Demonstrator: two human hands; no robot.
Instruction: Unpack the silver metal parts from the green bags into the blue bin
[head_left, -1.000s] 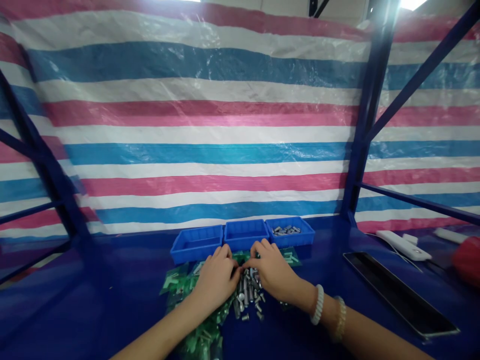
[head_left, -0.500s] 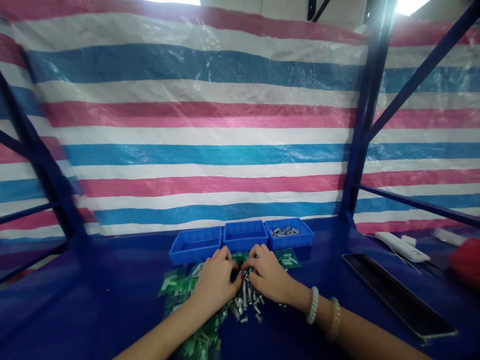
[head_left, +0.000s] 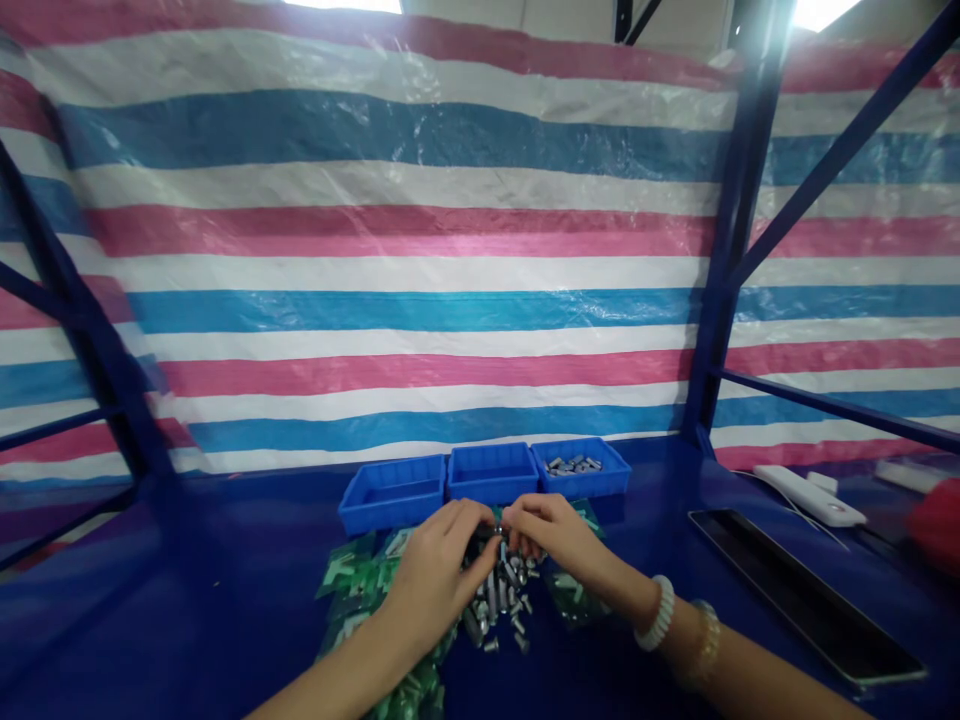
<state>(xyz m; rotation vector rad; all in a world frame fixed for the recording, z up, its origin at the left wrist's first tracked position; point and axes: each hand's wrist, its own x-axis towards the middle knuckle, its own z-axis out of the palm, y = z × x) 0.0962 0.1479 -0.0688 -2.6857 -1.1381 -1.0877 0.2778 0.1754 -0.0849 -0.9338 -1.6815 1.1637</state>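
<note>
Loose silvery metal parts (head_left: 495, 600) lie in a pile on the blue table, below my two hands. My left hand (head_left: 442, 565) is curled above the pile's left side, its thumb and fingers closed round a small metal piece. Close against it, my right hand (head_left: 551, 535) has its fingers pinched together near the same spot; what they hold is too small to tell. Green bags with pale pieces (head_left: 352, 570) spread under and left of my left hand, and another bag (head_left: 574, 590) lies below my right hand.
Behind the hands stand three blue trays: left (head_left: 394, 490), middle (head_left: 491, 472) and right (head_left: 581, 465), the right one holding metal parts. A dark flat device (head_left: 806, 595), a white power strip (head_left: 810, 495) and a red object (head_left: 934, 525) lie at the right.
Both hands have lifted slightly from the pile and their fingertips have come together. My right wrist has shifted right, uncovering a bag beneath it.
</note>
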